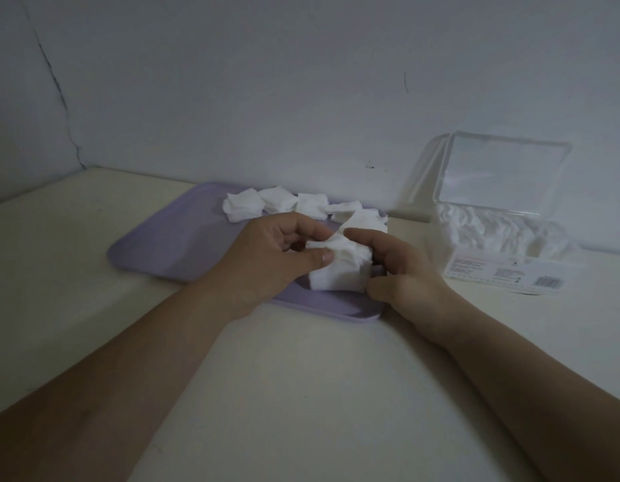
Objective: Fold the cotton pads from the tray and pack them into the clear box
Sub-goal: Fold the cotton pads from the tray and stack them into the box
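Observation:
A lilac tray (169, 248) lies on the table in front of me. Several white cotton pads (294, 203) sit in small piles along its far edge. Over the tray's near right part I hold a stack of cotton pads (339, 269) between both hands. My left hand (273, 259) pinches the top pad with thumb and fingers. My right hand (402, 273) curls round the stack's right side, index finger on top. The clear box (510, 245) stands to the right with its lid (496, 172) raised, folded pads inside.
The cream table (284, 377) runs up to a pale wall at the back and left. The box's printed label faces me at the right.

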Tool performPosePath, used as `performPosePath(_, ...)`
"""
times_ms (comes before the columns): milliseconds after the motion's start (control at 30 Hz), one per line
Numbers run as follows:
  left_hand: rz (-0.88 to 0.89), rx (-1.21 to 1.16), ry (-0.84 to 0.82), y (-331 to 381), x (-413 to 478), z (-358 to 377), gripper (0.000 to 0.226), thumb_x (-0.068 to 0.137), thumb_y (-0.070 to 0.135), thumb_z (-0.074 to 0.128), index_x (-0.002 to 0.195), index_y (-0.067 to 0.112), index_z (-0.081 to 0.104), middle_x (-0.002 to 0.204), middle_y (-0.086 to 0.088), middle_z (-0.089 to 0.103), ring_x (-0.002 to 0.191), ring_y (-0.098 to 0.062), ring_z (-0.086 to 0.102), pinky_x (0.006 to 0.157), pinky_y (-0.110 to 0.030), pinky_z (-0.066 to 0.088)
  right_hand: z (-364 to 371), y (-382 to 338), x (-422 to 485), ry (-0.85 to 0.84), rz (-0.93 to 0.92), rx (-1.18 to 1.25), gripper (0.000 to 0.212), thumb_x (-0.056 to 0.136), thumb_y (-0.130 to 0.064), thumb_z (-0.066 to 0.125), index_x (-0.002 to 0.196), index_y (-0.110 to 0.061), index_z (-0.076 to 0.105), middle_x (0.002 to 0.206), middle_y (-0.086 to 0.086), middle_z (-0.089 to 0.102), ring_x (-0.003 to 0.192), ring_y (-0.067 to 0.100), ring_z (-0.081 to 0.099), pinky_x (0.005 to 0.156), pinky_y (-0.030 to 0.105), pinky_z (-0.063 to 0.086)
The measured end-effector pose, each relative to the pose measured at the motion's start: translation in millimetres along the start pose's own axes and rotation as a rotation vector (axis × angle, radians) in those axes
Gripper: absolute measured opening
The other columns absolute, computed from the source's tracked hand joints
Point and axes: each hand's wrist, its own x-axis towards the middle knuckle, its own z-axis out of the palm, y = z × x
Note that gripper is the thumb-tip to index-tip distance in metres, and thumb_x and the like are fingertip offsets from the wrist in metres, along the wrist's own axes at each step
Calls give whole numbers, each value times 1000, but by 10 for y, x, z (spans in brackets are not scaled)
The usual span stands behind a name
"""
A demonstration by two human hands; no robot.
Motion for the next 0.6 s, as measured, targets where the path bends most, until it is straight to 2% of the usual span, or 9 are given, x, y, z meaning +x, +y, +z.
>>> performPosePath(67, 5, -8, -11, 9, -8, -3, 24, 80, 2, 83, 90, 23, 77, 97, -5, 79, 91, -14, 67, 90, -31, 55, -2, -32, -29, -50, -8, -34, 76, 66, -11, 80, 136, -32, 58, 117, -6, 73, 93, 6, 72, 82, 28, 55)
performPosePath(100, 6, -2, -22, 14, -11, -5, 24, 80, 2, 83, 90, 23, 77, 96, -5, 79, 90, -14, 67, 90, -32, 56, 6, -46, -44, -48, -17, -83, 75, 67, -22, 90, 134, -36, 58, 115, -10, 73, 95, 4, 72, 84, 28, 57)
performPosePath(167, 5, 21, -46, 23, -19, -6, 24, 81, 2, 83, 90, 24, 78, 96, -10, 78, 90, -17, 68, 92, -40, 58, 37, -68, -56, 2, -52, -211, 70, 68, -44, 92, 129, -39, 60, 114, -15, 73, 99, 5, 73, 90, 31, 59)
performPosePath(200, -3, 24, -53, 25, -19, -6, 24, 81, 2, 83, 90, 23, 79, 99, -16, 77, 89, -20, 68, 93, -45, 58, 53, -68, -53, 23, -77, -258, 65, 71, -44, 90, 129, -38, 61, 113, -15, 73, 99, 6, 72, 91, 31, 59)
performPosePath(267, -22, 32, -58, 31, -13, -8, 20, 81, 3, 83, 91, 21, 80, 103, -27, 72, 89, -26, 66, 94, -52, 57, 69, -68, -40, 54, -118, -312, 53, 81, -32, 87, 127, -38, 62, 108, -19, 72, 95, 2, 71, 91, 25, 56)
performPosePath(333, -34, 11, -67, 38, -9, -8, 16, 83, 2, 81, 94, 13, 80, 104, -31, 71, 87, -27, 66, 88, -48, 60, 67, -75, -38, 69, -145, -339, 51, 85, -25, 84, 127, -41, 60, 107, -23, 70, 93, -2, 69, 88, 15, 52)
performPosePath(433, -49, -53, -81, 47, -3, -4, 11, 84, -2, 77, 94, 4, 77, 96, -24, 76, 83, -24, 68, 73, -30, 62, 62, -62, -31, 78, -153, -347, 53, 84, -22, 84, 125, -44, 59, 110, -24, 70, 98, -2, 68, 87, 10, 50)
performPosePath(500, -52, -74, -70, 51, 3, -5, 11, 85, -1, 77, 90, 9, 78, 88, -15, 77, 79, -24, 67, 70, -28, 62, 67, -43, -21, 84, -148, -341, 53, 83, -23, 85, 125, -44, 60, 111, -20, 72, 99, 2, 69, 90, 15, 52)
performPosePath(600, -50, -112, 7, 46, 21, -7, 17, 85, 2, 77, 84, 19, 79, 85, -3, 78, 79, -16, 68, 73, -27, 58, 58, -11, 0, 104, -145, -334, 48, 84, -25, 85, 126, -34, 65, 112, -15, 74, 97, 4, 71, 91, 22, 55)
